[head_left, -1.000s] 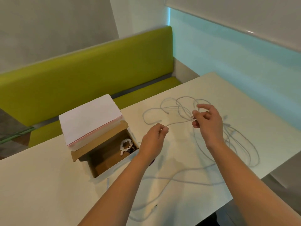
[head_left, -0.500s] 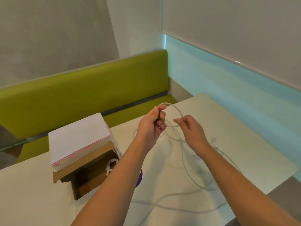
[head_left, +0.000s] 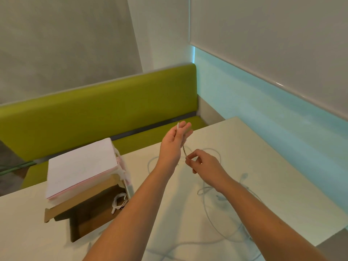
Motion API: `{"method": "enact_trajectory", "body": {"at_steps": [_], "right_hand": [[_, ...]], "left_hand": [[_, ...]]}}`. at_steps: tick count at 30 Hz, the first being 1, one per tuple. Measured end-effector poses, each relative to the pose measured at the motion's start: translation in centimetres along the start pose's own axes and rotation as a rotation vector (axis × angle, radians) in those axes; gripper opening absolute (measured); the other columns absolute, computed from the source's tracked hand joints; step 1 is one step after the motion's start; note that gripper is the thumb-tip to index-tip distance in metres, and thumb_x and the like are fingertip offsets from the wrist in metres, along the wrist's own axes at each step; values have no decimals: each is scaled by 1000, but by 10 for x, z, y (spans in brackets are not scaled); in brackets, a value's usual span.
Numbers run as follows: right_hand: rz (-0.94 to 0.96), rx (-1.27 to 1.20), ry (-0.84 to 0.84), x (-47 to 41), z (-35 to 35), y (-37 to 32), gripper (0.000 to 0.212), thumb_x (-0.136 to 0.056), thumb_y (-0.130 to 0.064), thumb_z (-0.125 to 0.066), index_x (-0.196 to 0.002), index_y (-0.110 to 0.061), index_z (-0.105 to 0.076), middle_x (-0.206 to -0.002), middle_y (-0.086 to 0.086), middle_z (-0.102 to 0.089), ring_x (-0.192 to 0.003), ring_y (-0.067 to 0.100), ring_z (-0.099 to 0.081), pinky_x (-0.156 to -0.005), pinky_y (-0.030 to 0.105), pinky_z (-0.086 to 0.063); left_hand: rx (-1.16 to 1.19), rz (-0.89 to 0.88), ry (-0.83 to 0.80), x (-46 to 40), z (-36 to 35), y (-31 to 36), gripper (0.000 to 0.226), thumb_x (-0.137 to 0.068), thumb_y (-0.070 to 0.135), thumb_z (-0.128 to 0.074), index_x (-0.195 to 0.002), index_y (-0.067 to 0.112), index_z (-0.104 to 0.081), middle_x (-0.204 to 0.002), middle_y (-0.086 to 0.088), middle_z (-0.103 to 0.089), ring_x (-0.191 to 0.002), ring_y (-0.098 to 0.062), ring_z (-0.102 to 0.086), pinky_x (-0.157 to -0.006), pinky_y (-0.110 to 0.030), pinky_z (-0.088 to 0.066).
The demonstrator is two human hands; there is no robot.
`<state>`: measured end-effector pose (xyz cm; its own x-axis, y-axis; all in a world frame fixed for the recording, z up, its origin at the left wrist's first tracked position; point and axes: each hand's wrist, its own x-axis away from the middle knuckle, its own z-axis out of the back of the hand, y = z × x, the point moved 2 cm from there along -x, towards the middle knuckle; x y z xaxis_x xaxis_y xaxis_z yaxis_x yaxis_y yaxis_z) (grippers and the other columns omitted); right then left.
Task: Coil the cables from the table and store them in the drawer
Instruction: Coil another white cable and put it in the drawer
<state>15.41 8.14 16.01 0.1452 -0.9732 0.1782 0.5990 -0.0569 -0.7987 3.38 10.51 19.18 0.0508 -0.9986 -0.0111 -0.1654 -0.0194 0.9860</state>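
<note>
A long white cable (head_left: 211, 208) lies in loose loops over the right half of the white table (head_left: 263, 166). My left hand (head_left: 174, 142) is raised above the table, fingers nearly straight, with the cable's end held between thumb and fingers. Just below it, my right hand (head_left: 202, 163) pinches the same cable a short way down. The stretch between the hands runs taut. At the left, an open cardboard drawer (head_left: 90, 219) holds a small coiled white cable (head_left: 118, 202).
A white box top with pink edging (head_left: 81, 166) sits over the drawer's housing. A green bench (head_left: 94, 113) runs behind the table. The table's right corner (head_left: 339, 227) ends near the pale blue wall.
The view tilted upward. My left hand rose and opened its fingers, still holding the cable end. My right hand dropped below it and pinched the cable.
</note>
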Motion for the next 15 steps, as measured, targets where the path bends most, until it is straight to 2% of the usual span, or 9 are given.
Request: {"method": "enact_trajectory", "body": {"at_steps": [3,6,9,11,13,15], "right_hand": [[37,112,-3,-4,15,-1,22,-92,-43,-60,-99,-24,-68,-76,-9,-60,-73,9,-57,-68,27,-46],[61,138,-11,-6,33,-5,29,-88,-48,-62,-83,-21,-72,-76,-10,-62,-71,9,-56,-65,28,-43],[44,71,-80,-7,49,-10,32,-88,-45,-62,-76,-17,-74,-67,-9,-62,-64,11,-54,-65,32,-45],[33,5,-109,-7,59,-11,25,-88,-33,-62,-76,-13,-73,-66,-3,-61,-66,14,-53,-64,34,-48],[29,-79,-101,-8,68,-10,20,-89,-21,-58,-80,-13,-74,-67,-8,-58,-66,10,-51,-62,27,-44],[58,-120,-65,-10,76,-8,25,-91,-14,-52,-90,-16,-76,-67,-13,-57,-64,4,-48,-60,20,-38]], "left_hand": [[-216,-30,-28,-1,0,-17,28,-103,31,-47,-125,20,-61,-132,12,-61,-112,-2,-64,-100,-22,-44],[-404,-22,-78,1,0,-29,29,-104,28,-44,-128,21,-59,-116,11,-69,-105,1,-65,-85,-10,-47],[-606,-25,-133,2,-1,-38,28,-104,31,-43,-123,24,-62,-107,5,-72,-104,-7,-64,-90,-25,-49],[-673,-14,-145,3,-1,-39,26,-104,33,-41,-107,21,-64,-95,6,-74,-95,-8,-66,-82,-30,-46],[-637,40,-168,4,-2,-37,28,-104,30,-39,-95,15,-61,-78,3,-74,-78,-9,-68,-74,-30,-44],[-604,93,-194,5,-3,-37,30,-103,27,-39,-88,12,-61,-64,0,-70,-64,-13,-63,-71,-30,-44]]}}
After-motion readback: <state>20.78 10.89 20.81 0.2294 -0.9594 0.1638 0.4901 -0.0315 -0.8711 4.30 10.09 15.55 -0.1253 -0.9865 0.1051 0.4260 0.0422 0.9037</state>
